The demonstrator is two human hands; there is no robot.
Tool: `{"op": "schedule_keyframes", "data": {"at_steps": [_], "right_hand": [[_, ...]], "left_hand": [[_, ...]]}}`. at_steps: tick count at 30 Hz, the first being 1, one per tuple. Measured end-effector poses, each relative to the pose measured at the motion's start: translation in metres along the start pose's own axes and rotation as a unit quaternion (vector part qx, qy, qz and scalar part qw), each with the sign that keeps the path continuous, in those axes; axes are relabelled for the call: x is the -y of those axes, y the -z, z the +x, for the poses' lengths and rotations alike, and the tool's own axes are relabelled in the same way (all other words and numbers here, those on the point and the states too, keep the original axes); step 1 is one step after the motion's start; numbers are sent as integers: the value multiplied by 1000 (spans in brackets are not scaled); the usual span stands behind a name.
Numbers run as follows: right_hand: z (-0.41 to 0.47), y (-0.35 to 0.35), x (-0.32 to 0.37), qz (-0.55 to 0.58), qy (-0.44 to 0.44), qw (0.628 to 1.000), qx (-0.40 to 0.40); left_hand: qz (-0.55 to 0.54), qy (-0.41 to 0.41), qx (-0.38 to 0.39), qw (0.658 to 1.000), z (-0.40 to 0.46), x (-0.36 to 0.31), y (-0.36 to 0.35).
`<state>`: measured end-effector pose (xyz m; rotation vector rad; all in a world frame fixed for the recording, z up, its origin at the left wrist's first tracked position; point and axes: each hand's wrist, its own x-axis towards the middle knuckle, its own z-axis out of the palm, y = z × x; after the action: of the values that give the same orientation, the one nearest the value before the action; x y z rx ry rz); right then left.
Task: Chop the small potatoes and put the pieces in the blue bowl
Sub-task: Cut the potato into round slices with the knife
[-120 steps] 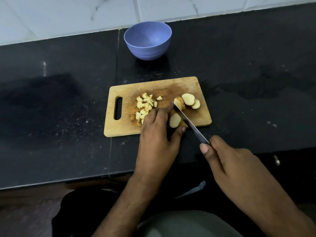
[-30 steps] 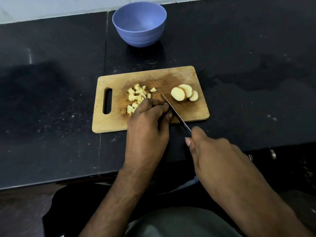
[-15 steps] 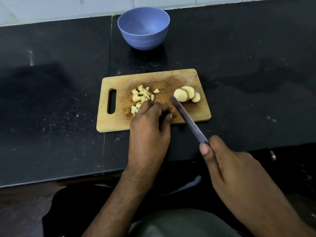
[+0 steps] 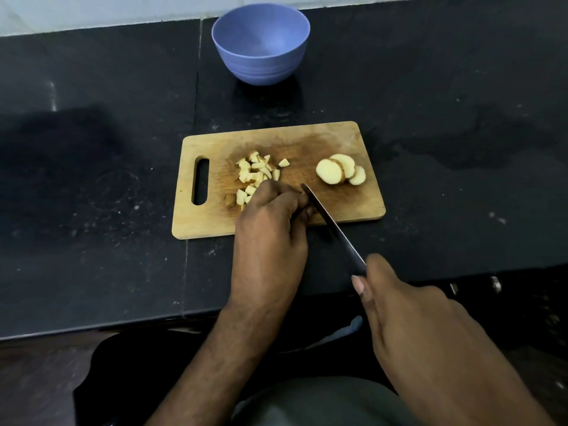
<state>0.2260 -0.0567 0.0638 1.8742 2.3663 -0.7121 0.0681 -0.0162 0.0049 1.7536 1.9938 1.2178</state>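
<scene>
Wooden chopping board (image 4: 353, 207) at frame centre, small potatoes mid-chop.

Left hand (image 4: 270, 235) curls over a piece I cannot see; right hand (image 4: 408, 315) grips the steel knife (image 4: 332, 226), blade touching the left fingers. Pale diced potato pieces (image 4: 256, 175) lie left, round potato slices (image 4: 339, 173) right; the blue plastic bowl (image 4: 260, 44) stands apart, top centre. Wet cut potato is likely firm but slippery: pinch its sides. Black stone counter (image 4: 92, 179), white wall behind.

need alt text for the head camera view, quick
A person's left hand pins a hidden piece on a wooden cutting board while the right hand angles a long knife beside it. Diced potato pieces and round potato slices lie on the board; an empty blue bowl stands behind on the black counter.
</scene>
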Motion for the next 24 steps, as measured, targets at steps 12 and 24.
{"op": "schedule_keyframes", "data": {"at_steps": [12, 24], "right_hand": [[24, -2, -3, -16, 68, 993, -91], [22, -4, -18, -42, 47, 983, -175]], "left_hand": [[-8, 30, -4, 1000, -1, -5, 3], [-34, -8, 27, 999, -6, -8, 7]]}}
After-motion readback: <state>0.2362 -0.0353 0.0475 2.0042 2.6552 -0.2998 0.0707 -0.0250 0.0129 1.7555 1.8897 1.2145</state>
